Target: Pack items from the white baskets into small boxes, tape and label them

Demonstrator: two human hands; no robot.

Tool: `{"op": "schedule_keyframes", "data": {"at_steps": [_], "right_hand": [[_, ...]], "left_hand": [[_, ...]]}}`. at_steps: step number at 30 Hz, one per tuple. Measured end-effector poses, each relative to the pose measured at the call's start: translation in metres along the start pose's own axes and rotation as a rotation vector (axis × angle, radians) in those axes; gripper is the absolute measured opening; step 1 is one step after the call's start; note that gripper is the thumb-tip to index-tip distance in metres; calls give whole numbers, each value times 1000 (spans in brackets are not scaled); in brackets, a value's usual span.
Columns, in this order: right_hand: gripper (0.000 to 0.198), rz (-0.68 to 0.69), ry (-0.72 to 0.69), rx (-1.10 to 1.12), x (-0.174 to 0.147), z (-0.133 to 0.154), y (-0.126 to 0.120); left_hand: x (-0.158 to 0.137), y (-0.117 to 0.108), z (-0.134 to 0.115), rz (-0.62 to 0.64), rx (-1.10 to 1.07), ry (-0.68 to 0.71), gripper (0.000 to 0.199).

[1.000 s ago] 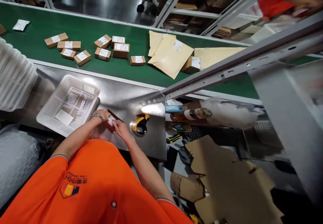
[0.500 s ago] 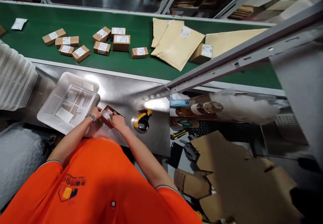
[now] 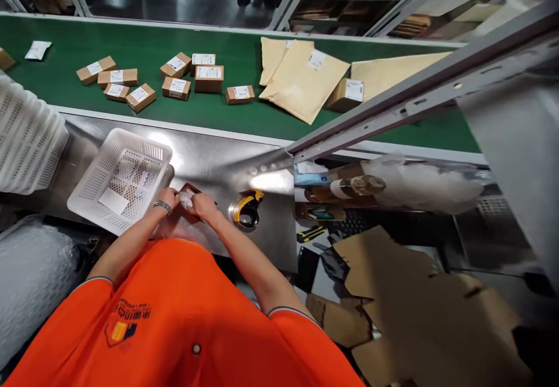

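Note:
A small open cardboard box (image 3: pixel 197 190) rests on the steel bench just in front of my body. Inside it lies a bundle in clear, crinkled wrap that looks like bubble wrap (image 3: pixel 186 197). My left hand (image 3: pixel 170 198), with a metal watch at the wrist, has its fingers closed at the left side of the box. From the right, my right hand (image 3: pixel 204 206) reaches over the box, its curled fingers pressed on the wrapped bundle; its fingertips are partly hidden. Right of the hands stands a yellow and black tape dispenser (image 3: pixel 247 209).
Left on the bench is a white perforated basket (image 3: pixel 82 192) holding a white card. Stacked baskets (image 3: pixel 28 137) rise beyond it. A green conveyor belt (image 3: pixel 174 110) carries several labelled boxes and padded envelopes (image 3: pixel 305 81). A metal rail (image 3: pixel 371 107) slants across the right; flattened cardboard (image 3: pixel 402 294) lies below.
My hands stay at the box, with small shifts of the fingers; my right hand covers a little more of the box. The whole view has shifted slightly.

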State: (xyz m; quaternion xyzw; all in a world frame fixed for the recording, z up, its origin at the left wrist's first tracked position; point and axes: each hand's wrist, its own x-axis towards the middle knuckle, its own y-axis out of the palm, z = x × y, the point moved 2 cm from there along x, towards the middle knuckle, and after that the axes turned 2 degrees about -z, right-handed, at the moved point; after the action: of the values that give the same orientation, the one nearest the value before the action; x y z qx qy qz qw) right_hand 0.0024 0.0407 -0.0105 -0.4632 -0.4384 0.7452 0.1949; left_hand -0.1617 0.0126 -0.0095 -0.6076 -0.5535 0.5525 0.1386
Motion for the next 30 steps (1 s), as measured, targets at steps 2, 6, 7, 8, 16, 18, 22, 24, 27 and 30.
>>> {"op": "schedule_keyframes", "data": {"at_steps": [2, 6, 7, 8, 16, 18, 22, 24, 27, 30], "right_hand": [[49, -13, 11, -4, -2, 0, 0], [51, -79, 59, 0, -11, -2, 6], [50, -85, 53, 5, -13, -2, 8], [49, -79, 38, 10, -14, -3, 10], [45, -16, -5, 83, -2, -7, 13], [46, -23, 9, 83, 0, -8, 12], [45, -44, -8, 84, -5, -9, 14], [45, -85, -19, 99, -9, -9, 17], [44, -176, -22, 161, -13, -8, 22], [41, -209, -16, 215, -16, -8, 23]], "left_hand": [[-2, 1, -1, 6, 36, 3, 36], [-4, 5, 1, 29, 91, 28, 37], [-4, 6, 2, 33, 99, 35, 39], [-4, 7, 3, 36, 106, 44, 40], [-3, 11, -12, 92, 220, 164, 40], [-12, 13, -19, 107, 244, 212, 41], [-31, 18, -19, 105, 262, 319, 49], [-35, 18, -13, 120, 272, 357, 57], [-31, 14, -9, 195, 308, 368, 77], [-18, 8, -16, 267, 327, 350, 69]]}}
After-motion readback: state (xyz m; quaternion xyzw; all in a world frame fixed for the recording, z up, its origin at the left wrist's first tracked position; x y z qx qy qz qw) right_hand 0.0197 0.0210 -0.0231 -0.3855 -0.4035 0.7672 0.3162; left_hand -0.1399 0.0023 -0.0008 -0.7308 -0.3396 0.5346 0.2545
